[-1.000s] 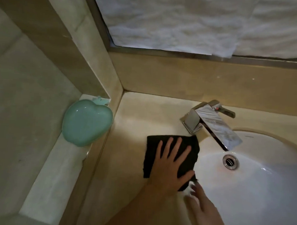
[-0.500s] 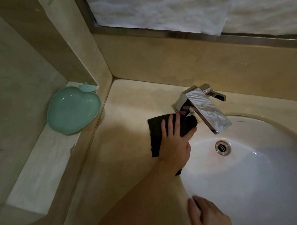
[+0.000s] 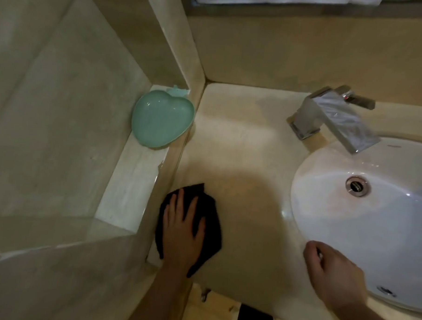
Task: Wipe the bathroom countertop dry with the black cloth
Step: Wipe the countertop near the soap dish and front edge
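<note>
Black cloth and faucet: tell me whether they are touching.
Apart. The head view shows the black cloth under the left hand by the counter's left wall, with bare countertop between it and the faucet.

We see the left hand (image 3: 183,231) lying flat, fingers straight, pressing the black cloth (image 3: 211,235) onto the beige countertop (image 3: 244,151) at about seven o'clock, close against the side ledge (image 3: 131,187). At four o'clock the right hand (image 3: 331,269), fingers curled, rests on the near rim of the white sink (image 3: 371,227). The chrome faucet (image 3: 332,116) stands at two o'clock, spout over the basin. At ten o'clock a green heart-shaped dish (image 3: 161,119) sits on the ledge.
</note>
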Demonstrator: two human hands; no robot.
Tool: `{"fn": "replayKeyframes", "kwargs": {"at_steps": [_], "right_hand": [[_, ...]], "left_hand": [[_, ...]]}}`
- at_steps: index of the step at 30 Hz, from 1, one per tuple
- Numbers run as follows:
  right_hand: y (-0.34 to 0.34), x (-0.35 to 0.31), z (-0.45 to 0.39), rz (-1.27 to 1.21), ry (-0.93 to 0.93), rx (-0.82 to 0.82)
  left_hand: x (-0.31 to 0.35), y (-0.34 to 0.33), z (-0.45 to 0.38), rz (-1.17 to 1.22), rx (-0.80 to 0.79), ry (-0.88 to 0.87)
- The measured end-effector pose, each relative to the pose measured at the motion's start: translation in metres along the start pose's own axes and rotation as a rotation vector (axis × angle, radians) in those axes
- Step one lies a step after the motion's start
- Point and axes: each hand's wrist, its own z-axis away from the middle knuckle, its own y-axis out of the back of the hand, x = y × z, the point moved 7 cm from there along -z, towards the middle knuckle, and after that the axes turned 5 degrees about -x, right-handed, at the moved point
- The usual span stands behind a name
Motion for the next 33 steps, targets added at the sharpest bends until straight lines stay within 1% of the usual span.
{"fn": "replayKeyframes", "kwargs": {"at_steps": [3,5,7,8,10,12,14,16,19,21,22,24,26,28,29,32,33], "right_hand": [[0.001,-0.004,0.001,-0.013,0.015,-0.014],[0.004,-0.008,0.002,-0.009,0.032,0.005],[0.005,-0.01,0.003,-0.005,0.053,0.016],[0.005,-0.011,0.003,-0.01,0.055,0.019],[0.004,-0.011,0.003,-0.006,0.066,0.034],[0.005,-0.011,0.002,0.008,0.088,0.048],[0.003,-0.011,0.003,0.034,0.104,0.04],[-0.001,-0.007,0.002,0.07,0.086,0.018],[-0.001,-0.002,0.003,0.027,0.054,0.038],[0.0,0.001,0.002,-0.044,0.007,0.034],[0.0,0.006,-0.001,-0.071,0.001,0.031],[0.003,0.02,-0.009,-0.146,-0.022,-0.02],[0.005,0.044,-0.01,-0.258,-0.143,-0.123],[0.009,0.071,0.004,-0.117,-0.239,-0.21],[0.014,0.081,0.016,-0.006,-0.233,-0.221],[0.035,0.105,0.055,0.217,-0.09,-0.114],[0.037,0.111,0.064,0.27,-0.039,-0.097]], "left_hand": [[-0.012,0.002,0.009,0.09,0.001,-0.035],[-0.008,-0.001,0.015,0.171,0.027,0.059],[0.006,-0.009,0.028,0.112,0.008,0.127],[0.02,-0.013,0.035,0.051,-0.016,0.114],[0.058,-0.025,0.043,-0.019,-0.075,0.026],[0.104,-0.032,0.043,-0.023,-0.091,-0.122],[0.14,-0.037,0.028,-0.009,-0.098,-0.219],[0.167,-0.039,0.001,-0.003,-0.077,-0.25],[0.196,-0.04,-0.035,0.014,-0.077,-0.201],[0.204,-0.04,-0.035,-0.028,-0.093,-0.2],[0.204,-0.04,-0.026,-0.036,-0.092,-0.239],[0.193,-0.039,0.006,0.025,-0.104,-0.358],[0.161,-0.035,0.04,0.119,-0.128,-0.404],[0.114,-0.029,0.055,0.112,-0.125,-0.332],[0.087,-0.026,0.058,0.079,-0.107,-0.273],[0.003,-0.008,0.06,0.056,-0.042,-0.075],[-0.018,-0.003,0.061,0.078,-0.036,-0.042]]}}
